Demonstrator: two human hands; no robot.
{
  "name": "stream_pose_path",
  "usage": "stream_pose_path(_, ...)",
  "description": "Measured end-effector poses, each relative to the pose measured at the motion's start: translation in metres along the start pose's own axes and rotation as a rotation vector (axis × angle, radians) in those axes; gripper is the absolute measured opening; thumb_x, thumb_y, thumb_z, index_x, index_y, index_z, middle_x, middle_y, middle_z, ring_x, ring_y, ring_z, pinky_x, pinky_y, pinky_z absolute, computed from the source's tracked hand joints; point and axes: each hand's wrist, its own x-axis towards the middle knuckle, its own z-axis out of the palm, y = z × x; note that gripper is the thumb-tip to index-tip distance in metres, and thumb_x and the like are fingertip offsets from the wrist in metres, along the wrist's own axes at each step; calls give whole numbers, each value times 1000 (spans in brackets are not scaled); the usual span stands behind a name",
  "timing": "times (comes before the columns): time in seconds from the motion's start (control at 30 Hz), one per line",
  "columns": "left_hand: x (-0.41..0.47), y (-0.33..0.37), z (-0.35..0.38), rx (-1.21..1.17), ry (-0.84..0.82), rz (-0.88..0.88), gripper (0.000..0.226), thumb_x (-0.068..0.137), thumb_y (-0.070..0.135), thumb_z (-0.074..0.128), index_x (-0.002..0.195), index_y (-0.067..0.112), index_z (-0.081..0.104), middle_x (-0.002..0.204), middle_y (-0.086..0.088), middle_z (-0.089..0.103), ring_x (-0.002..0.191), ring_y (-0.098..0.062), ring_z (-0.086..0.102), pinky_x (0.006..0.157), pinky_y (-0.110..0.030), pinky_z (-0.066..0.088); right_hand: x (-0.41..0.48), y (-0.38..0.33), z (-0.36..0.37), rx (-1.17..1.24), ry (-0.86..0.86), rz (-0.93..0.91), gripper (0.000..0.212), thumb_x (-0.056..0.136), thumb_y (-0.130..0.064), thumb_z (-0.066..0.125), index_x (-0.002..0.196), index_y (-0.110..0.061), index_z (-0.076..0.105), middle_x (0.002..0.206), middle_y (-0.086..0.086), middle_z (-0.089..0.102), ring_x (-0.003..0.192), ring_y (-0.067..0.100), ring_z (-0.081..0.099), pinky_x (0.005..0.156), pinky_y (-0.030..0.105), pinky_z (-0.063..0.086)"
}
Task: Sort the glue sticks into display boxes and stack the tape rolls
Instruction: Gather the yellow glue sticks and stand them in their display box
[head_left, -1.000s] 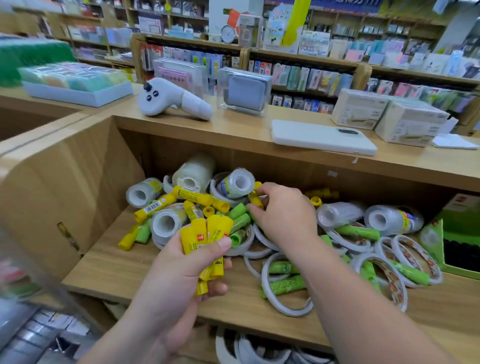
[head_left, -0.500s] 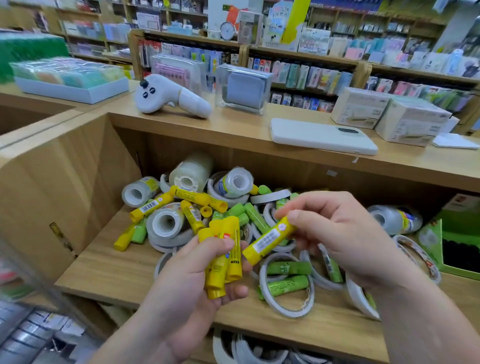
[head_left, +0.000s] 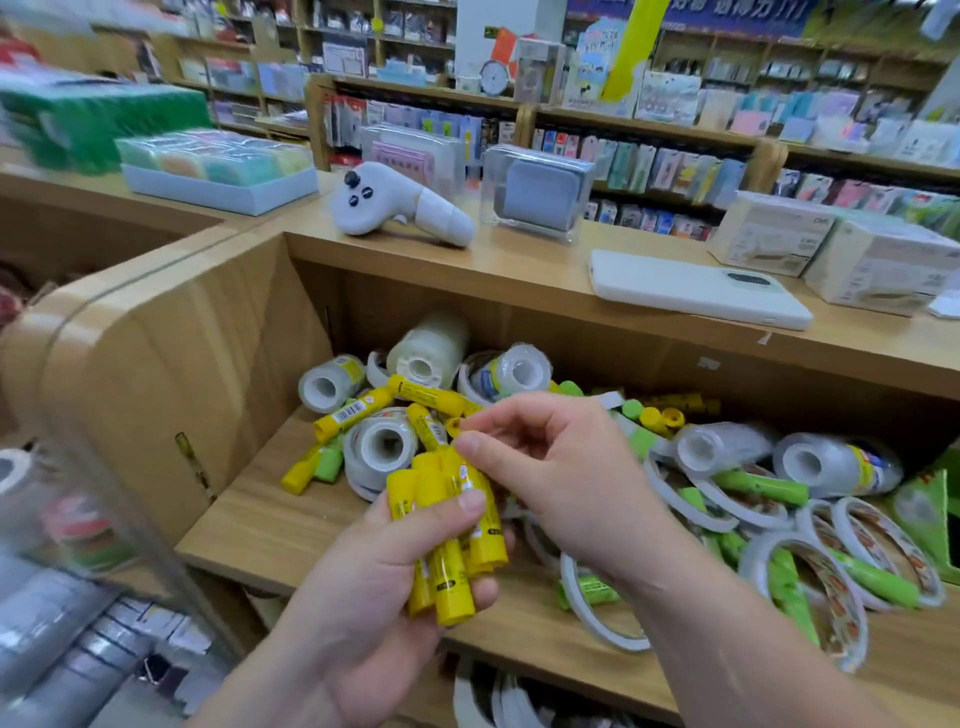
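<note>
**Q:** so where are the glue sticks sitting rn?

**A:** A few yellow glue sticks (head_left: 353, 413) are seen loose at the left end of the wooden shelf (head_left: 270, 540), mixed in with fat tape rolls (head_left: 363, 441). Just right of that, a bundle of yellow sticks (head_left: 423, 486) is gripped in the left hand (head_left: 374, 584). The thumb is clamped across the front and the fingers are wrapped round behind.

**Q:** and the right hand (head_left: 561, 483)?

**A:** It's held just above and to the right of the bundle, fingers curled in, with the thumb tip touching the bundle's top. Whether a stick is actually pinched can't be told tbh. Further right, green glue sticks (head_left: 758, 486) are tangled up among thin tape rings (head_left: 750, 564), all scattered flat on the shelf. A green display box (head_left: 930, 499) is cut off at the far right edge.
</note>
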Motion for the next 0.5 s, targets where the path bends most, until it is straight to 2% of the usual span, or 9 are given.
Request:
stream_pose_path(0.1,-6,6,-9,-35,52,24,46,60,11,77,106,13,74,86,-15,69,68,-24,66,39,-27,47,11,6,6,-172,93,-111,9,91,-28,72,90,-22,77,70,-4,70,61,3,59,59,25,51)
stream_pose_path(0.2,-11,11,-16,-57,78,44,49,59,10,76,108,11,71,83,-13,69,67,-24,66,38,-27,47,29,24,-1,-597,275,-187,17,88,-35,73,102,-26,75,77,-10,69,67,5,59,66,29,52)
stream_pose_path(0.3,-14,13,-19,-48,85,51,47,61,10,75,108,12,72,83,-13,69,64,-23,67,38,-27,47,38,37,1,-956,249,-140,30,87,-46,69,111,-30,70,88,-7,71,86,19,65,70,32,52)
stream_pose_path(0.4,-15,13,-20,-37,71,39,49,59,9,76,108,11,70,82,-15,67,62,-24,67,38,-27,47,39,41,11,-1049,250,-133,28,89,-47,64,110,-30,70,90,-2,72,92,23,65,65,31,47)
stream_pose_path(0.5,-12,10,-19,9,30,35,55,49,3,83,102,8,71,83,-16,67,65,-27,68,37,-28,46,34,39,7,-969,324,-208,18,83,-37,69,93,-23,74,74,-1,70,76,22,66,59,29,44)
